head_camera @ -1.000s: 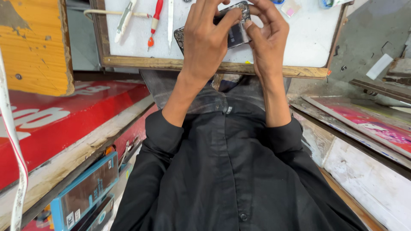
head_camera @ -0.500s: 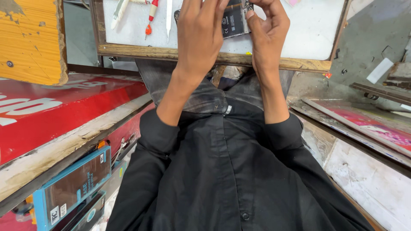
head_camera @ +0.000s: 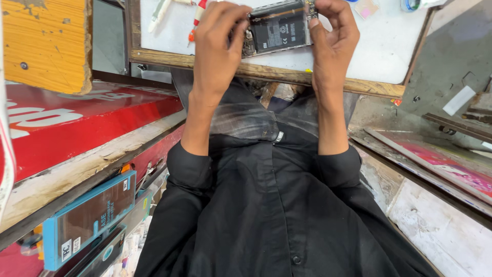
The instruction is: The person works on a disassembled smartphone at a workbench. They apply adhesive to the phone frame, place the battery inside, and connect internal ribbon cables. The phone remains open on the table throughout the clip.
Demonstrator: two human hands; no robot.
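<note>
Both hands hold an opened black smartphone with its back cover off and dark rectangular battery exposed (head_camera: 279, 28). The left hand (head_camera: 218, 43) clamps one short end; the right hand (head_camera: 333, 38) pinches the opposite end, fingertips on a small component there. Beneath the grip lies the white wood-framed work board (head_camera: 359, 56).

Risk: uneven squeeze may flex the battery or let the phone slip onto the board.

Bright, even daylight w/ no hard shadows. The white worktop (head_camera: 389, 46) is nearly washed out (brightest spot in view). The black shirt (head_camera: 266, 205) stays dark, folds barely readable, w/ a pale sheen near the collar. Sharp in the middle; the red board (head_camera: 77, 128) stretches and softens toward the left edge.
</note>
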